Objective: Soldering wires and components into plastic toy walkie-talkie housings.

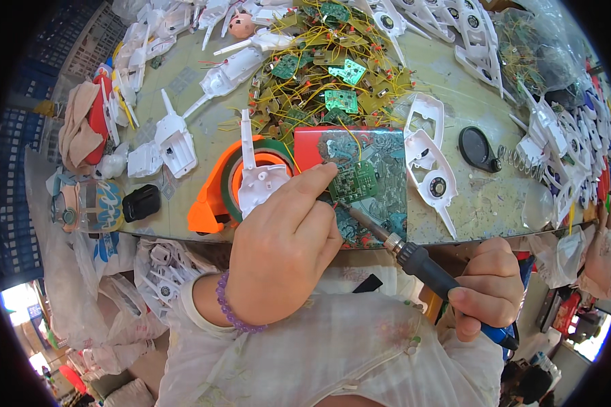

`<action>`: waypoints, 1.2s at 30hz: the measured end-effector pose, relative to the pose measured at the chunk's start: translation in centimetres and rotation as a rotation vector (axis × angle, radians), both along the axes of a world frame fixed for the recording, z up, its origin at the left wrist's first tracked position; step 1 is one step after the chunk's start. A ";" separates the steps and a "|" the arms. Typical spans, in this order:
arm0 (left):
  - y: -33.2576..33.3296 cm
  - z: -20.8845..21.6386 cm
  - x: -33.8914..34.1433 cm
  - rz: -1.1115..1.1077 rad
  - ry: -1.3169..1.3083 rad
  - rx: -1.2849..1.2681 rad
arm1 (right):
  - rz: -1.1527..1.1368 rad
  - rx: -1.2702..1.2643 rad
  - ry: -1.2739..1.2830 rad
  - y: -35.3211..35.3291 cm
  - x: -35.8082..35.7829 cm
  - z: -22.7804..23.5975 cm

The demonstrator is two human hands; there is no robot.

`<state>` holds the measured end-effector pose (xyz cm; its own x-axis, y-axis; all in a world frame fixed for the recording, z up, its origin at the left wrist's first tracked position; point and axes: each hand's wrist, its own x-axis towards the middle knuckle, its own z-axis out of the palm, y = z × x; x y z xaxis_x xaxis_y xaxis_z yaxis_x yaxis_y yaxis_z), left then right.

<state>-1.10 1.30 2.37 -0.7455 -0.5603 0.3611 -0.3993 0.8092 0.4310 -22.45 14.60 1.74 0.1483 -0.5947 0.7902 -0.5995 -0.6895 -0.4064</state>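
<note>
A small green circuit board (354, 182) lies on a red and grey-patterned work plate (395, 203) near the table's front edge. My left hand (285, 237) has its fingers curled, with the index fingertip at the board's left edge; the thumb is hidden. In my right hand (485, 288) is a soldering iron (421, 264), gripped by its dark handle, its tip at the board's lower edge. A thin red wire end shows beside the tip. Left of the plate, a white plastic shell part (261, 183) rests on an orange tape dispenser (214, 190).
Behind the plate is a pile of circuit boards with yellow wires (305, 74). White shell halves (431, 173) lie to the right, near a black oval part (477, 149) and a spring (516, 157). A bottle (91, 207) and black object (141, 203) stand at left.
</note>
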 end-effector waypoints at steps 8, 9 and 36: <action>0.0 0.1 -0.1 -0.004 0.003 0.000 | -0.053 0.018 -0.081 -0.1 0.8 0.2; 0.0 0.1 -0.1 -0.002 0.003 0.010 | -0.065 0.014 -0.105 -0.2 1.0 0.3; -0.4 0.4 -0.5 0.062 0.082 -0.036 | -0.943 -0.277 -0.402 6.0 -3.2 -5.0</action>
<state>-1.63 0.92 2.74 -0.6772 -0.5899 0.4398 -0.4136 0.7995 0.4355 -25.61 20.64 -3.27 -0.5816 -0.1247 0.8038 -0.7963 -0.1144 -0.5939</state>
